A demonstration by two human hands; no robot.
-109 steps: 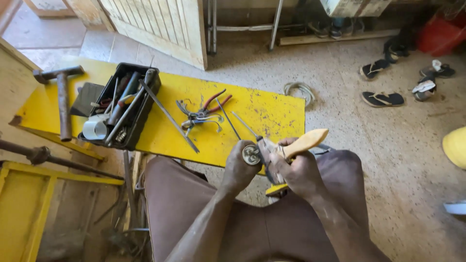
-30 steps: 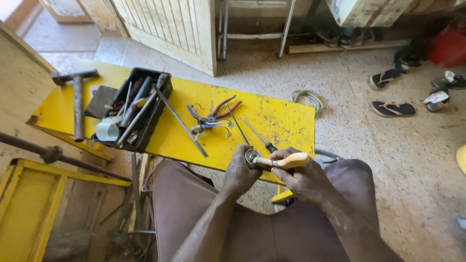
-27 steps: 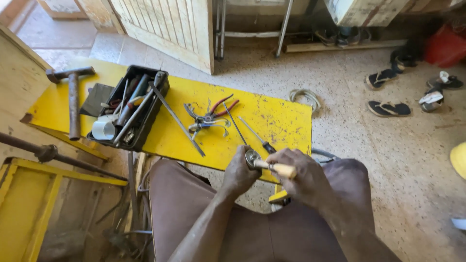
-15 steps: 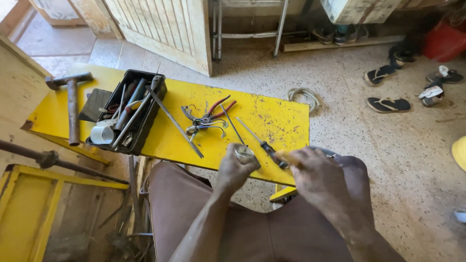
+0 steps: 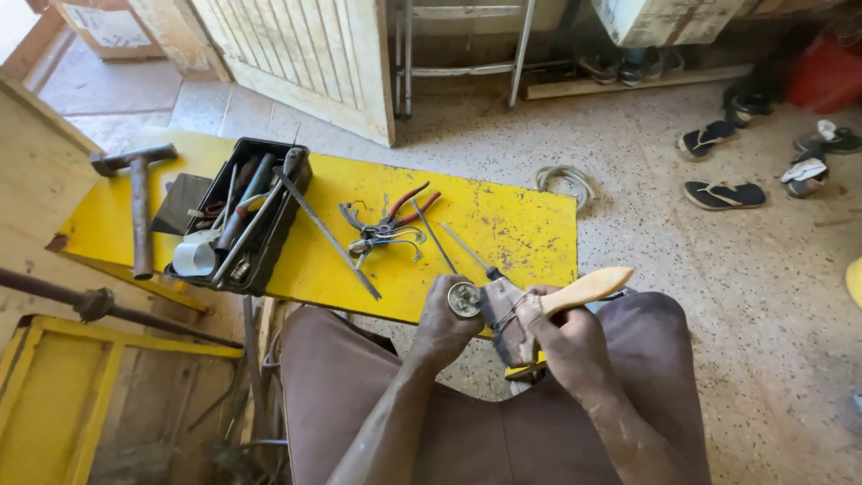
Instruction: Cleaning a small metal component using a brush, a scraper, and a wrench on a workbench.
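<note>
Head view, lower centre of the frame: the left hand [image 5: 453,316] pinches a small round metal part [image 5: 464,298], fingers closed about its rim, just off the near edge of the yellow table [image 5: 521,229]; the right hand [image 5: 564,334] is wrapped shut around a wire brush [image 5: 539,305] with a pale wooden handle, whose bristle end lies against or just beside the part (contact itself is hard to make out)

Risks, as I judge them: the part is held only by fingertips over the lap, so a hard stroke of the brush could flick it out and down to the speckled floor [image 5: 772,296]; the bristles work right next to the left fingers and could scrape them if the brush slips off the small face; the grip on the handle looks firm, so the weak point is the pinch

Mid frame: pliers [image 5: 395,220] and thin rods lie loose on the table, just above the hands, and a wide elbow swing could knock them off; upper left, a black toolbox [image 5: 260,251] stands near the edge, with a hammer [image 5: 139,207] beside it, well apart from the work
</note>
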